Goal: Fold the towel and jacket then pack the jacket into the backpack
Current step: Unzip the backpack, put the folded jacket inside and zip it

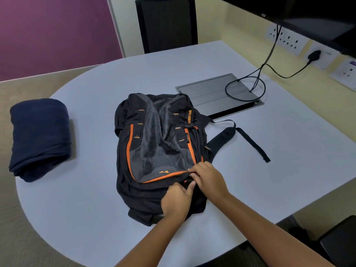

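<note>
A black and grey backpack (154,143) with orange zip trim lies flat in the middle of the table, its top end toward me. Both hands rest on that near end. My right hand (209,177) pinches the fabric by the orange zip line. My left hand (176,199) grips the black fabric just below, thumb by a small orange zip pull. A folded dark blue cloth (39,138) lies at the table's left edge; I cannot tell whether it is the towel or the jacket. No second garment is in view.
The pale grey table (269,170) has a rounded left end. A metal cable hatch (215,97) with black cables sits behind the backpack. A loose strap (250,141) trails right. A black chair (166,24) stands at the far side, wall sockets at the right.
</note>
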